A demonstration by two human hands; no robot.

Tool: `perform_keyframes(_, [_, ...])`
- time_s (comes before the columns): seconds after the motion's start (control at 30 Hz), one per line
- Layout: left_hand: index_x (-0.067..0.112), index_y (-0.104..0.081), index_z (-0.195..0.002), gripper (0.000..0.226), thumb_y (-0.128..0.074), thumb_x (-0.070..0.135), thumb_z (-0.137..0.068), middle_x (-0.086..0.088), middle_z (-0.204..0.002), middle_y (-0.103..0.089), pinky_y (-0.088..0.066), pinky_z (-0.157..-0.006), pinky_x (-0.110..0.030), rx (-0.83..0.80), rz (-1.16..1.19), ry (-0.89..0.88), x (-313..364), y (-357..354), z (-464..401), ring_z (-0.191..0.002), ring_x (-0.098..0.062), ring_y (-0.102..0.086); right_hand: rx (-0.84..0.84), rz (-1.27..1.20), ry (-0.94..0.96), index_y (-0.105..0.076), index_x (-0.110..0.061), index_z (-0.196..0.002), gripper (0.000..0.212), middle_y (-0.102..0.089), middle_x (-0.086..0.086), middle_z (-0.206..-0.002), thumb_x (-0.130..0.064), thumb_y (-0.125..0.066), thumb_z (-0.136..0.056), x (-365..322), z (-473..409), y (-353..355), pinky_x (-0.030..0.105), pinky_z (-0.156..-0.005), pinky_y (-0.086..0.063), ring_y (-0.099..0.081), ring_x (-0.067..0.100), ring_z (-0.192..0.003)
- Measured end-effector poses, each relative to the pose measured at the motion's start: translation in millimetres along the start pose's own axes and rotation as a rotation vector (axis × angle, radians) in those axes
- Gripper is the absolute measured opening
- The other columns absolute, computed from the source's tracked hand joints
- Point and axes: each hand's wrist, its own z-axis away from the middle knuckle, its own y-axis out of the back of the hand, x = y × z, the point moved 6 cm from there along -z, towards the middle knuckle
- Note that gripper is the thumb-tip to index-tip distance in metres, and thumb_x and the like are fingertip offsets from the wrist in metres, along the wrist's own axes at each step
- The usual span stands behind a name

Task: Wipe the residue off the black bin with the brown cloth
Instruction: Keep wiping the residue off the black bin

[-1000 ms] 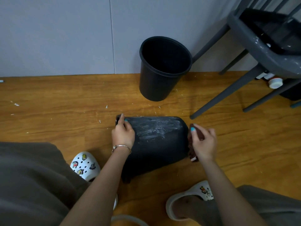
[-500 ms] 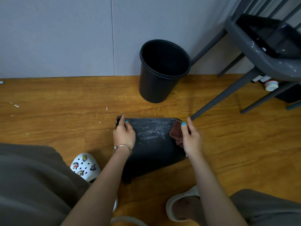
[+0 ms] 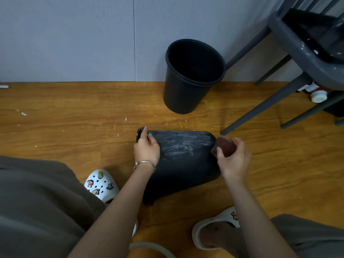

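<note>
A grey panelled wall [image 3: 74, 38] meets a wood-grain floor [image 3: 55, 127] flecked white — a dark grey chair [image 3: 297, 58] stands at the right.

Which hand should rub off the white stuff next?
Probably the right hand: it already holds the brown cloth at the lying black bin's end, beside the white residue. The left hand grips the bin's other end, steadying it.

Soft even light; edges bowed, perhaps blurred.
</note>
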Motion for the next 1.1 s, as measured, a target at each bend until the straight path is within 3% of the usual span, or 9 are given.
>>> perform_keyframes(0.1, [0.020, -0.040, -0.144, 0.044, -0.036, 0.019, -0.101, 0.001, -0.061, -0.053, -0.034, -0.046, -0.013, -0.001, -0.001, -0.015, -1.0, -0.7, 1.2, -0.053, -0.010, -0.048, -0.091, 0.056, 0.077, -0.057, -0.021, -0.127, 0.050, -0.049, 0.013, -0.123, -0.042, -0.068, -0.084, 3.2, 13.2, -11.6, 0.041, -0.090, -0.044, -0.043, 0.030, -0.115])
perform_keyframes(0.23, [0.021, -0.039, -0.145, 0.044, -0.036, 0.019, -0.101, 0.001, -0.060, -0.052, -0.035, -0.043, -0.011, 0.005, -0.007, -0.016, -1.9, -0.6, 3.7, -0.051, -0.010, -0.047, -0.309, 0.095, 0.025, -0.044, -0.037, -0.130, 0.044, -0.037, 0.008, -0.139, -0.053, -0.052, -0.090, 11.2, 21.5, -24.7, 0.049, -0.092, -0.048, -0.040, 0.032, -0.122])
perform_keyframes(0.37, [0.020, -0.040, -0.144, 0.044, -0.037, 0.018, -0.101, 0.001, -0.061, -0.053, -0.036, -0.044, -0.008, 0.006, 0.008, -0.016, -1.1, 1.0, 5.4, -0.052, -0.009, -0.048, -0.133, 0.174, 0.158, -0.049, -0.030, -0.125, 0.047, -0.055, 0.009, -0.117, -0.041, -0.068, -0.083, -6.0, 13.7, -8.8, 0.037, -0.078, -0.049, -0.052, 0.029, -0.105])
perform_keyframes(0.5, [0.021, -0.040, -0.144, 0.044, -0.036, 0.020, -0.101, 0.002, -0.063, -0.054, -0.037, -0.059, -0.020, 0.000, 0.011, -0.014, 1.2, 0.7, 5.3, -0.054, -0.009, -0.049, 0.037, 0.213, 0.115, -0.053, -0.023, -0.127, 0.050, -0.055, 0.013, -0.120, -0.034, -0.071, -0.082, -13.2, 6.1, 4.7, 0.035, -0.083, -0.041, -0.048, 0.032, -0.109])
perform_keyframes(0.63, [0.020, -0.041, -0.143, 0.043, -0.036, 0.020, -0.101, 0.004, -0.063, -0.053, -0.038, -0.064, -0.025, 0.009, 0.033, -0.008, 1.1, 0.8, 5.0, -0.054, -0.008, -0.048, -0.108, 0.106, 0.139, -0.052, -0.030, -0.136, 0.052, -0.050, 0.009, -0.128, -0.048, -0.061, -0.088, -8.8, 30.5, -9.8, 0.034, -0.085, -0.043, -0.045, 0.028, -0.116])
perform_keyframes(0.83, [0.024, -0.037, -0.146, 0.044, -0.035, 0.025, -0.102, 0.000, -0.064, -0.054, -0.041, -0.062, -0.027, -0.037, 0.094, -0.001, -4.0, -2.6, 4.5, -0.052, -0.013, -0.046, -0.194, 0.018, -0.056, -0.046, -0.044, -0.130, 0.048, -0.052, -0.002, -0.122, -0.068, -0.037, -0.089, 9.5, 8.8, -17.4, 0.047, -0.087, -0.050, -0.049, 0.025, -0.114])
perform_keyframes(0.9, [0.025, -0.036, -0.146, 0.044, -0.034, 0.026, -0.102, 0.001, -0.067, -0.053, -0.041, -0.059, -0.023, -0.045, 0.131, 0.012, -5.8, -2.7, 3.1, -0.054, -0.011, -0.046, -0.200, -0.009, -0.053, -0.048, -0.041, -0.129, 0.044, -0.050, -0.003, -0.113, -0.062, -0.044, -0.090, -9.6, 24.6, -28.1, 0.045, -0.084, -0.052, -0.052, 0.023, -0.108])
perform_keyframes(1.0, [0.023, -0.036, -0.146, 0.044, -0.035, 0.022, -0.102, 0.005, -0.071, -0.052, -0.037, -0.046, -0.007, -0.063, 0.202, 0.025, -8.0, -1.9, 2.5, -0.054, -0.008, -0.043, -0.178, -0.002, 0.152, -0.058, -0.030, -0.126, 0.040, -0.053, 0.002, -0.114, -0.043, -0.062, -0.089, -38.2, 52.3, -34.6, 0.034, -0.080, -0.049, -0.052, 0.020, -0.104])
perform_keyframes(1.1, [0.020, -0.035, -0.146, 0.044, -0.036, 0.018, -0.102, 0.010, -0.073, -0.051, -0.035, -0.045, -0.003, -0.067, 0.207, 0.019, -9.5, -2.6, 2.2, -0.054, -0.004, -0.042, -0.250, 0.079, 0.182, -0.057, -0.032, -0.128, 0.041, -0.050, 0.002, -0.120, -0.042, -0.062, -0.089, -17.2, 32.8, -32.7, 0.036, -0.081, -0.051, -0.051, 0.020, -0.108])
